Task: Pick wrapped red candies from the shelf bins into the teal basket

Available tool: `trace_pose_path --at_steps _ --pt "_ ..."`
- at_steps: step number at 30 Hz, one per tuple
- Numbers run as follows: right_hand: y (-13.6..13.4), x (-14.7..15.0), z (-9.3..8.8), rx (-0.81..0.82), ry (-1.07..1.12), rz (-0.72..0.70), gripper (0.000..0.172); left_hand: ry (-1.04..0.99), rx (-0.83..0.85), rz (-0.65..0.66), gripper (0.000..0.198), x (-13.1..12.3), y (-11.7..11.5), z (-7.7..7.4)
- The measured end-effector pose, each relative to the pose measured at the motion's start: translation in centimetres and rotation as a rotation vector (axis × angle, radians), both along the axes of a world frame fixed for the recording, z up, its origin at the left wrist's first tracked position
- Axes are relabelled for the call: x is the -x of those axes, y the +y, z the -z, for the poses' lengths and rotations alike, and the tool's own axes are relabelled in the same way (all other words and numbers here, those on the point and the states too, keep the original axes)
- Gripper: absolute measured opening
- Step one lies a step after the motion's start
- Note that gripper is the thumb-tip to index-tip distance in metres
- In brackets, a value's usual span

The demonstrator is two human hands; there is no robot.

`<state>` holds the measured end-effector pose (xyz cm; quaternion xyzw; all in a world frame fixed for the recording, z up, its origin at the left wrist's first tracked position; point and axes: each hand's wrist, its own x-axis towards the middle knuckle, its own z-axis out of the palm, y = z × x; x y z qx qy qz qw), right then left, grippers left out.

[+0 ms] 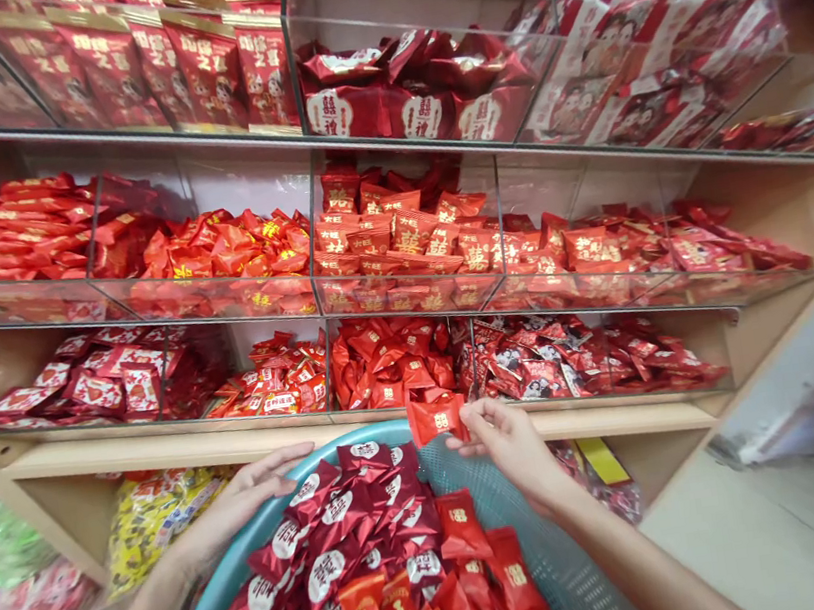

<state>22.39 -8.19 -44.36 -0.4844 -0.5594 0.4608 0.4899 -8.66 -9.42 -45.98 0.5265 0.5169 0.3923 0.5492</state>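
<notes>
A small red candy packet [434, 419] with gold print is pinched between the thumb and fingers of my right hand [497, 434], over the far rim of a blue-green plastic basket [565, 565]. My left hand [262, 487] lies at the basket's far left rim, fingers stretched out along the shelf edge; whether it bears the basket's weight I cannot tell. Inside the basket are dark red packets [337, 509] with white round labels, bright red packets [463, 529] and orange-red packets [400, 609]. Just beyond my right hand, a shelf bin holds similar red packets [384, 359].
Clear-fronted bins of red wrapped sweets fill the wooden shelves [170, 449]. Dark patterned packets [536, 358] lie right of the nearest bin. Below stands a yellow bag [161, 521], with plastic bags [35, 569] at left. Pale floor tiles [770, 516] show at right.
</notes>
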Motion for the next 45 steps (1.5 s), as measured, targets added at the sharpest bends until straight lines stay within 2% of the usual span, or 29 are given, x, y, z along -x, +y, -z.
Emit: trace_pose_path --at_steps 3,5,7,11,15,19,26,39,42,45 --pt "-0.3 0.3 0.2 0.058 0.119 -0.044 0.035 0.160 -0.140 -0.060 0.048 -0.2 -0.6 -1.9" --pt "-0.5 0.5 0.1 0.068 0.155 -0.072 0.036 0.303 -0.253 -0.099 0.043 -1.2 -0.9 -3.4" --pt "-0.6 0.8 0.0 0.078 0.178 -0.089 0.037 0.395 -0.301 0.040 0.039 -3.0 -1.0 -4.6" --pt "-0.4 1.2 0.4 0.083 0.198 -0.091 0.037 0.418 -0.178 0.384 0.050 -7.4 0.0 -5.7" --pt "0.0 1.0 1.3 0.068 0.198 -0.088 0.037 0.327 -0.107 0.445 0.056 -10.3 1.8 -5.2" --pt "0.2 0.7 1.5 0.070 0.206 -0.072 0.037 0.240 -0.097 0.462 0.050 -11.3 2.4 -4.0" --pt "0.4 0.5 1.4 0.090 0.214 -0.068 0.039 0.101 -0.032 0.442 0.041 -11.4 2.3 -2.9" --pt "0.8 0.1 1.5 0.072 0.132 -0.151 0.038 0.176 -0.009 0.501 0.038 -10.0 3.0 -3.9" --pt "0.9 -0.1 1.4 0.057 0.143 -0.154 0.038 0.253 -0.078 0.484 0.040 -10.2 3.0 -3.9" --pt "1.1 -0.4 1.5 0.035 0.165 -0.147 0.037 0.382 -0.325 0.357 0.042 -10.1 3.2 -3.6"
